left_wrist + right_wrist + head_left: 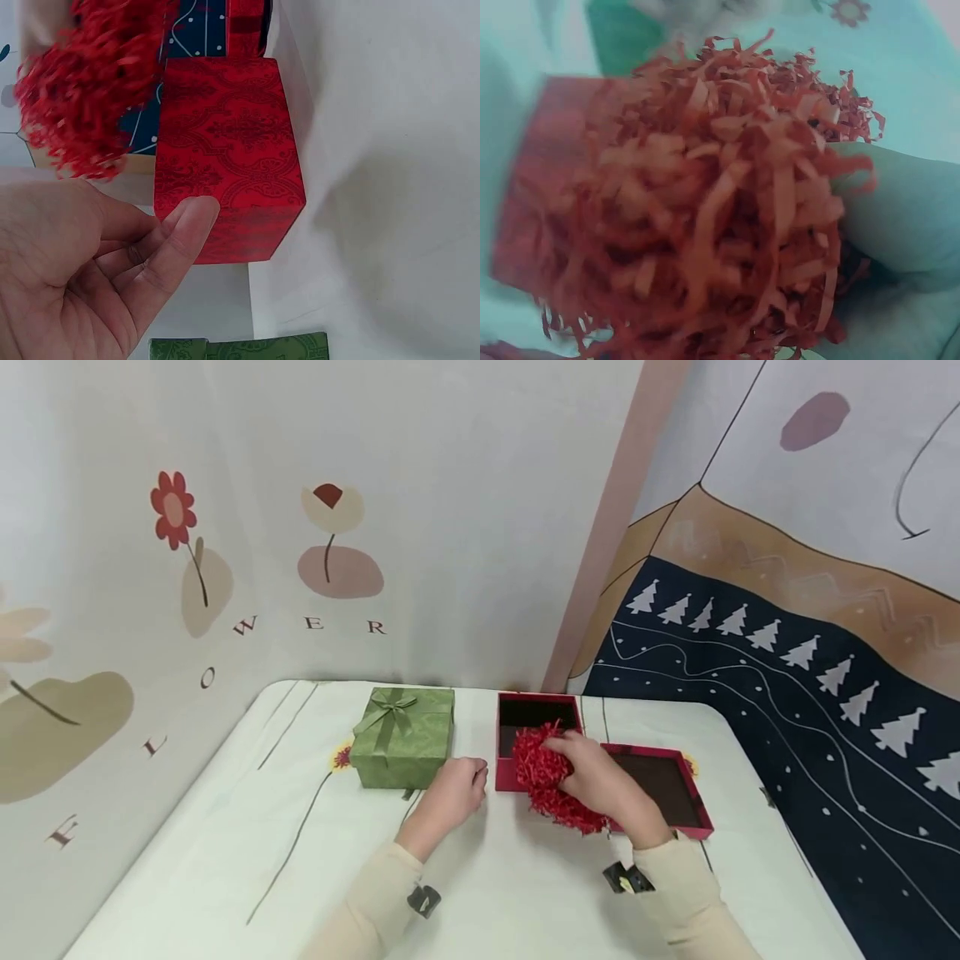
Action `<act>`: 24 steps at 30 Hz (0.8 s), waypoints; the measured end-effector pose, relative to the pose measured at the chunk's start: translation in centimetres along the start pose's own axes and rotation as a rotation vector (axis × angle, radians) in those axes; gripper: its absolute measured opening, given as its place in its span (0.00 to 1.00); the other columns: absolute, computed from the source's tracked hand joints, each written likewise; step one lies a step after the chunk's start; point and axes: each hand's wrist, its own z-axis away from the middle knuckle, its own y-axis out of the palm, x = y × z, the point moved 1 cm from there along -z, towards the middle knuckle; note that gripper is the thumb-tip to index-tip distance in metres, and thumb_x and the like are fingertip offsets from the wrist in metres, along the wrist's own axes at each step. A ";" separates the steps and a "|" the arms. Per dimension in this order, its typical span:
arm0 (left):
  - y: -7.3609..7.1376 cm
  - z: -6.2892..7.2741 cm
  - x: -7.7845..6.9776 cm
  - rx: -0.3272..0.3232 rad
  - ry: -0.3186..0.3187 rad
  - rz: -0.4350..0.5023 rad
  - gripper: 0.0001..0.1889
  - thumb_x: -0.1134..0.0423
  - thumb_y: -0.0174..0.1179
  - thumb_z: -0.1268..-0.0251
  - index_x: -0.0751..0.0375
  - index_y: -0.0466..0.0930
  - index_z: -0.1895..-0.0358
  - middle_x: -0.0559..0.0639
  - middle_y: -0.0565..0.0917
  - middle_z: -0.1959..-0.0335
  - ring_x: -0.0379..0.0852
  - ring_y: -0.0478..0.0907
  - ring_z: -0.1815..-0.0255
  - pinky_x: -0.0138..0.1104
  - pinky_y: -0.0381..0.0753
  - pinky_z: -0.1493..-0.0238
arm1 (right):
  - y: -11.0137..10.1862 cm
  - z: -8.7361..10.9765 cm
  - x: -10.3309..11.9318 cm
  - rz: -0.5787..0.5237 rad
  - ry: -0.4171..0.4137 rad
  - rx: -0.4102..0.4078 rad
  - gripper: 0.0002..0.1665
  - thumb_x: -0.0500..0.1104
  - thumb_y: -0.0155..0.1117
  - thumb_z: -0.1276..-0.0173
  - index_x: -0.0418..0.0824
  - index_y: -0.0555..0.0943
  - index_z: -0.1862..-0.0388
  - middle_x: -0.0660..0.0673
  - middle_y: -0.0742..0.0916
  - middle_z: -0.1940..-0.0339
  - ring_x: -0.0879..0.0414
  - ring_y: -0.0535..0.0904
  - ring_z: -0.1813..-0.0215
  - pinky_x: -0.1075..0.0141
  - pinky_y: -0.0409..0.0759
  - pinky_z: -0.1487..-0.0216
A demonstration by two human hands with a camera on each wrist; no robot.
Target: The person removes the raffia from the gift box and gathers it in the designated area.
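My right hand (596, 777) grips a bundle of red shredded paper (543, 768) just in front of the red box. In the right wrist view the crinkled paper strips (712, 217) fill most of the picture and hide the fingertips. The red patterned box (225, 135) stands without its lid, its dark inside (534, 714) showing from above. Between the green and red boxes hovers my left hand (456, 789), fingers loosely curled around nothing, a small gap from the red box's side.
A green gift box (408, 747) with a ribbon bow stands closed at the left. To the right, the red box's lid (663, 785) lies with its dark inside up. The white cloth (315, 877) covers the table, and printed curtains hang behind.
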 end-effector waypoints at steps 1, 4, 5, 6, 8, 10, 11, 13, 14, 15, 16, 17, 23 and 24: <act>0.0 0.0 0.0 0.000 -0.002 0.000 0.17 0.71 0.48 0.20 0.67 0.79 0.72 0.46 0.75 0.85 0.38 0.72 0.84 0.30 0.74 0.80 | 0.6 0.4 -0.1 0.000 0.006 0.003 0.34 0.22 0.72 0.42 0.33 0.80 0.35 0.34 0.81 0.39 0.42 0.78 0.41 0.50 0.86 0.47; 0.0 0.2 0.1 -0.004 -0.004 -0.002 0.17 0.71 0.48 0.20 0.66 0.78 0.73 0.46 0.75 0.85 0.38 0.72 0.85 0.30 0.74 0.81 | 2.3 1.1 -0.3 -0.010 0.022 0.016 0.34 0.23 0.73 0.42 0.34 0.81 0.35 0.33 0.81 0.37 0.37 0.76 0.35 0.47 0.86 0.47; 0.0 0.2 0.2 -0.007 -0.002 -0.010 0.17 0.71 0.48 0.20 0.65 0.77 0.74 0.46 0.74 0.85 0.38 0.72 0.85 0.30 0.74 0.81 | 2.8 1.2 -0.3 -0.011 0.021 0.020 0.33 0.23 0.74 0.43 0.34 0.81 0.36 0.34 0.82 0.38 0.37 0.76 0.35 0.47 0.86 0.47; 0.0 0.2 0.3 -0.006 -0.005 -0.015 0.18 0.71 0.48 0.20 0.64 0.76 0.75 0.46 0.74 0.85 0.38 0.71 0.85 0.30 0.74 0.81 | 3.3 1.3 -0.3 -0.011 0.021 0.024 0.33 0.23 0.74 0.43 0.34 0.81 0.36 0.34 0.82 0.38 0.37 0.77 0.35 0.47 0.86 0.47; 0.2 0.3 0.5 0.001 -0.011 -0.019 0.19 0.71 0.48 0.20 0.62 0.75 0.76 0.45 0.73 0.85 0.38 0.71 0.85 0.30 0.74 0.82 | 4.2 1.5 -0.4 0.002 0.016 0.035 0.33 0.23 0.75 0.43 0.34 0.82 0.37 0.35 0.83 0.40 0.39 0.78 0.38 0.47 0.86 0.48; 0.3 0.5 0.7 0.006 -0.014 -0.018 0.20 0.71 0.48 0.20 0.59 0.72 0.78 0.45 0.73 0.86 0.38 0.70 0.86 0.30 0.73 0.82 | 4.9 1.6 -0.5 0.019 0.014 0.041 0.33 0.24 0.76 0.44 0.34 0.82 0.38 0.36 0.83 0.42 0.42 0.79 0.41 0.48 0.87 0.48; 0.4 0.5 0.8 0.008 -0.015 -0.013 0.20 0.71 0.48 0.20 0.58 0.71 0.78 0.45 0.73 0.86 0.38 0.70 0.86 0.30 0.73 0.82 | 5.3 1.6 -0.5 0.027 0.014 0.044 0.33 0.24 0.76 0.44 0.34 0.82 0.38 0.36 0.83 0.43 0.43 0.80 0.43 0.48 0.87 0.49; 0.5 0.7 0.9 0.011 -0.020 0.002 0.21 0.71 0.48 0.20 0.56 0.69 0.79 0.45 0.74 0.87 0.38 0.71 0.86 0.30 0.72 0.83 | 5.9 1.7 -0.7 0.038 0.019 0.049 0.33 0.24 0.75 0.44 0.34 0.82 0.38 0.35 0.83 0.42 0.43 0.79 0.42 0.47 0.87 0.49; 0.5 0.7 1.0 0.010 -0.020 0.008 0.21 0.71 0.48 0.20 0.56 0.69 0.79 0.46 0.74 0.87 0.39 0.72 0.86 0.30 0.72 0.83 | 6.2 1.7 -0.9 0.039 0.020 0.052 0.33 0.23 0.75 0.44 0.34 0.82 0.37 0.34 0.82 0.41 0.43 0.79 0.41 0.47 0.87 0.48; 0.5 0.8 1.1 0.009 -0.020 0.010 0.21 0.71 0.48 0.20 0.56 0.69 0.79 0.46 0.74 0.87 0.39 0.72 0.86 0.31 0.72 0.83 | 6.6 1.8 -1.0 0.036 0.025 0.059 0.33 0.24 0.75 0.43 0.34 0.82 0.37 0.34 0.82 0.42 0.43 0.79 0.42 0.47 0.87 0.48; 0.6 0.9 1.1 0.010 -0.019 0.011 0.21 0.71 0.48 0.20 0.57 0.69 0.79 0.46 0.74 0.87 0.39 0.73 0.86 0.31 0.73 0.83 | 6.9 1.9 -1.1 0.035 0.027 0.067 0.33 0.24 0.75 0.43 0.34 0.82 0.37 0.35 0.82 0.42 0.43 0.79 0.42 0.47 0.87 0.48; 0.6 1.0 1.2 0.011 -0.019 0.016 0.20 0.71 0.48 0.20 0.58 0.71 0.79 0.46 0.74 0.87 0.39 0.73 0.86 0.31 0.73 0.83 | 7.2 1.9 -1.2 0.036 0.029 0.078 0.33 0.24 0.76 0.43 0.35 0.82 0.37 0.35 0.82 0.42 0.44 0.79 0.43 0.47 0.87 0.49; 0.8 1.9 1.7 0.025 -0.015 0.032 0.12 0.72 0.51 0.22 0.76 0.85 0.54 0.46 0.77 0.85 0.38 0.74 0.86 0.31 0.75 0.82 | 8.4 2.2 -1.5 0.075 0.050 0.142 0.32 0.29 0.77 0.42 0.35 0.82 0.36 0.32 0.82 0.39 0.39 0.79 0.39 0.43 0.84 0.45; 0.9 2.0 1.8 0.026 -0.016 0.032 0.13 0.72 0.51 0.22 0.77 0.84 0.50 0.46 0.77 0.85 0.38 0.74 0.86 0.31 0.75 0.82 | 8.4 2.3 -1.5 0.080 0.056 0.147 0.33 0.30 0.78 0.42 0.35 0.81 0.36 0.32 0.81 0.38 0.37 0.78 0.37 0.42 0.84 0.44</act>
